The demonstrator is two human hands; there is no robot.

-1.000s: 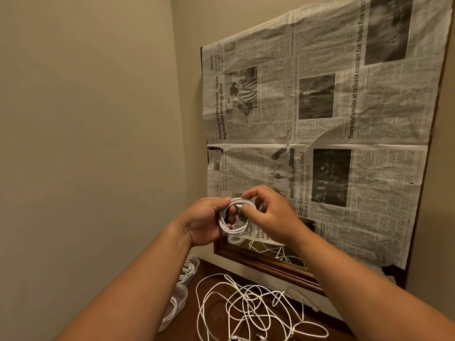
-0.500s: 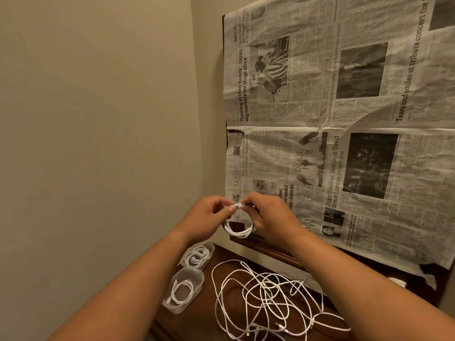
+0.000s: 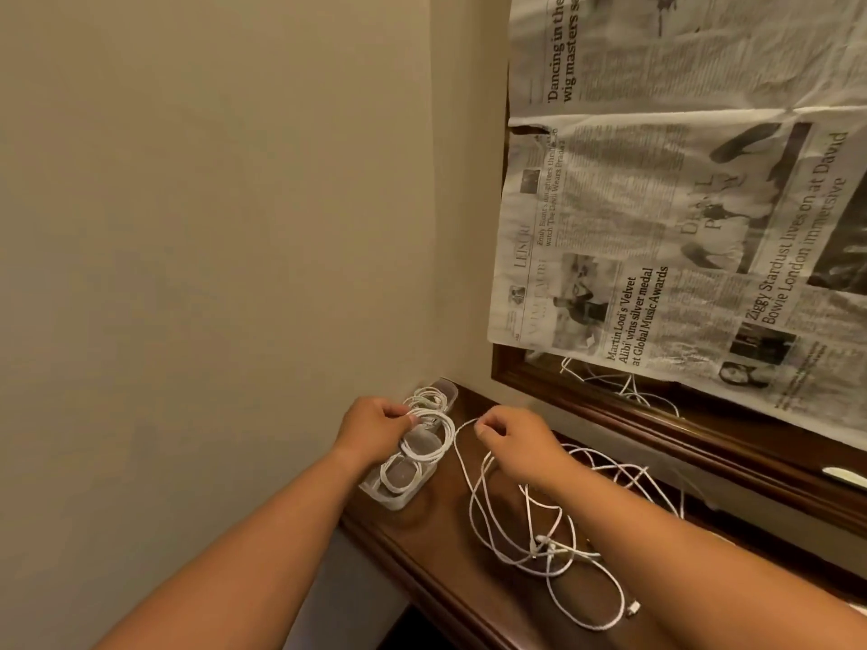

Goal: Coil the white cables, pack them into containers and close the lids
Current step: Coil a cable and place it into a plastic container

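Note:
My left hand (image 3: 375, 426) grips a coiled white cable (image 3: 434, 438) just above two small clear containers. The near container (image 3: 396, 483) has a coil of cable inside; the far container (image 3: 438, 396) by the wall corner also holds a coil. My right hand (image 3: 509, 443) pinches a strand of loose white cable that runs from the coil down to a tangle of white cables (image 3: 553, 532) on the dark wooden table (image 3: 422, 555). No lids are visible.
A beige wall stands close on the left. A wood-framed mirror (image 3: 610, 415) covered with newspaper (image 3: 680, 227) leans behind the table, reflecting some cable. The table's front edge runs diagonally below my arms.
Both hands have come down from chest height to the containers at the table's left corner. My right hand has left the coil and now pinches a loose strand.

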